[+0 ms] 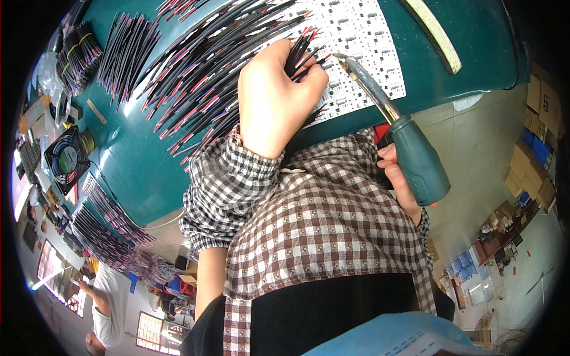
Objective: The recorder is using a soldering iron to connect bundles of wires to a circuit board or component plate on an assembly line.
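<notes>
In the upper middle, the left hand (276,98) pinches black wires (300,52), ends standing above its grip; at right, the right hand (400,181) clasps a soldering iron (415,155).

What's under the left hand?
Black wires show up to the left hand's left side; the white panel shows on its right. Whatever lies directly beneath the palm is covered, so I can't tell if wires continue there.
</notes>
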{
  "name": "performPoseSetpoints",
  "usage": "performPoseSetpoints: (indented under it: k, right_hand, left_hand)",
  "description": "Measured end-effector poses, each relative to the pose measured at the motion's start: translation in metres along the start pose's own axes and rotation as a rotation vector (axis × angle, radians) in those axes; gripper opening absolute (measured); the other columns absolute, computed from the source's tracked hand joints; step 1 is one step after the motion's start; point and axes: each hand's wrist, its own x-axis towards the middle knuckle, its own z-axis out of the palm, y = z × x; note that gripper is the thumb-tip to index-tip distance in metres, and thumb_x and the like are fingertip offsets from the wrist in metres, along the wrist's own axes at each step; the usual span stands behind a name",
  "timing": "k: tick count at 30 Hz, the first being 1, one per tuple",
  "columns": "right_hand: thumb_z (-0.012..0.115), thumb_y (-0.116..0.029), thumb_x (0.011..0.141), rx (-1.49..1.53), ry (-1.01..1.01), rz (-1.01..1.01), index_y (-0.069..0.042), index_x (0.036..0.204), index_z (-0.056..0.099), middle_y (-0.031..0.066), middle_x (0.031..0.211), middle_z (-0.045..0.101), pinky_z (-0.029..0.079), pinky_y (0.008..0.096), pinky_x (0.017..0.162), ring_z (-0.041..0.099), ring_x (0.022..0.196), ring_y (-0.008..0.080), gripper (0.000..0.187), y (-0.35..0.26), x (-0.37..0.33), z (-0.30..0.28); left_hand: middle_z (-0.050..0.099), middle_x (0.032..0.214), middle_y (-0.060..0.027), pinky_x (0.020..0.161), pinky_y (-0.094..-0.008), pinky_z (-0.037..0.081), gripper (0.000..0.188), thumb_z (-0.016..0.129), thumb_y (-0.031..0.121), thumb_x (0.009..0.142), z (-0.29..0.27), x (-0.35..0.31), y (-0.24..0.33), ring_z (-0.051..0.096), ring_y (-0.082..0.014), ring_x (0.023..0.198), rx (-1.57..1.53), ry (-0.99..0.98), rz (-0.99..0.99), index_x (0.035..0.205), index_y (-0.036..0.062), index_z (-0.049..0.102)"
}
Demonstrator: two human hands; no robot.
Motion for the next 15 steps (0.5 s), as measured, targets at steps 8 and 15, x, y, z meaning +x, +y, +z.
performPoseSetpoints:
  k: [8, 15]
  right_hand:
    - [0.079, -0.014, 0.069, -0.233, -0.051, -0.098, 0.007, 0.115, 0.051, 0.0097, 0.083, 0.065, 0.051, 0.0257, 0.068, 0.063, 0.075, 0.0147, 0.058, 0.008, -0.003, -0.005]
    - [0.077, -0.011, 0.071, 0.148, 0.029, -0.022, 0.008, 0.122, 0.044, 0.0167, 0.096, 0.064, 0.054, 0.0284, 0.074, 0.064, 0.085, 0.0188, 0.064, -0.008, 0.001, 0.003]
  left_hand:
    - [0.061, 0.064, -0.0155, 0.055, -0.0327, 0.048, 0.015, 0.063, 0.012, 0.067, 0.000, -0.001, 0.000, 0.062, -0.0280, 0.058, 0.022, -0.002, -0.007, 0.071, -0.0021, 0.058]
    - [0.061, 0.064, -0.0152, 0.056, -0.0331, 0.048, 0.016, 0.063, 0.012, 0.067, 0.001, 0.000, -0.001, 0.062, -0.0280, 0.059, -0.017, 0.000, 0.008, 0.071, -0.0023, 0.058]
